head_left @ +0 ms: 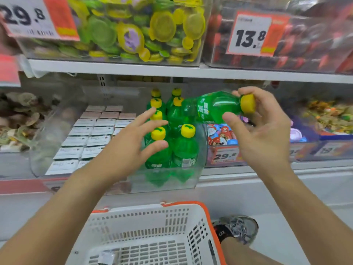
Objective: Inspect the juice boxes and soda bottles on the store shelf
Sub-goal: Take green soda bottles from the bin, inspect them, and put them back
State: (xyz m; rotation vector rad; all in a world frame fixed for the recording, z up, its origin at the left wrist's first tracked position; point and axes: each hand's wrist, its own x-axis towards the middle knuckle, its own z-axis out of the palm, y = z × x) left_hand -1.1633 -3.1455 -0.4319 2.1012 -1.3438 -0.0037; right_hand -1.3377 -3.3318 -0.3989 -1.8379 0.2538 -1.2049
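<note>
My right hand (261, 129) grips a small green soda bottle (212, 107) by its yellow cap and neck, holding it on its side above the shelf. More green soda bottles (184, 148) with yellow caps stand upright in a clear bin (202, 169) below it. In front of those bottles my left hand (133, 142) hovers with spread fingers and holds nothing. Rows of white juice boxes (89, 138) fill the clear bin to the left of the bottles.
A white shopping basket (149, 236) with an orange rim sits on the floor below my arms, a shoe (236, 228) beside it. Clear bins of sweets line the upper shelf with price tags 29.8 (24, 16) and 13.8 (250, 37). More snack bins flank the bottles.
</note>
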